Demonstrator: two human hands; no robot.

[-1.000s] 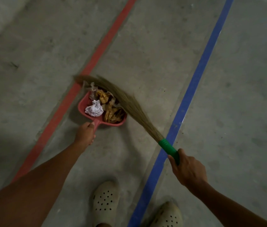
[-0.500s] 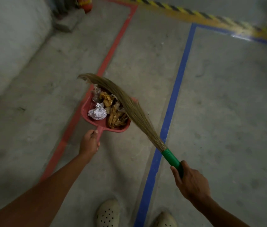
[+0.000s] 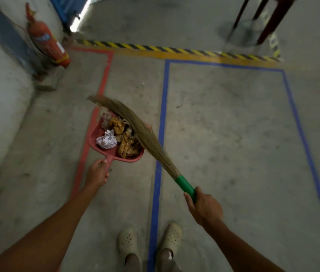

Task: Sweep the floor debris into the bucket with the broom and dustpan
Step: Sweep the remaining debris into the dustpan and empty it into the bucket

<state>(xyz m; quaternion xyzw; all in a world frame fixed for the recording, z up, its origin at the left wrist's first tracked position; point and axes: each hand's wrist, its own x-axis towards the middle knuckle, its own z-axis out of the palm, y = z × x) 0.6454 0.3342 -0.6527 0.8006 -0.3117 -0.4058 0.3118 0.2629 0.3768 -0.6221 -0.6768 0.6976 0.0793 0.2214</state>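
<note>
My left hand [image 3: 97, 172] grips the handle of a red dustpan [image 3: 94, 137], held up off the concrete floor. In the pan lie a crumpled white paper ball [image 3: 106, 141] and several brown and clear wrappers [image 3: 127, 147]. My right hand [image 3: 204, 207] holds the green handle of a grass broom [image 3: 147, 137]. The bristles lie across the pan's right side and over the debris, tip pointing up-left. No bucket is in view.
A red fire extinguisher [image 3: 46, 43] leans by the wall at upper left. Red tape [image 3: 104, 83] and blue tape [image 3: 162, 118] lines run along the floor, and a yellow-black hazard strip [image 3: 174, 50] crosses ahead. Dark chair legs [image 3: 269, 20] stand at upper right. My two pale clogs [image 3: 149, 240] are below.
The view has tilted up and forward, so the extinguisher, hazard strip and chair legs have come into sight. Both hands keep their grip, with the broom still over the loaded pan.
</note>
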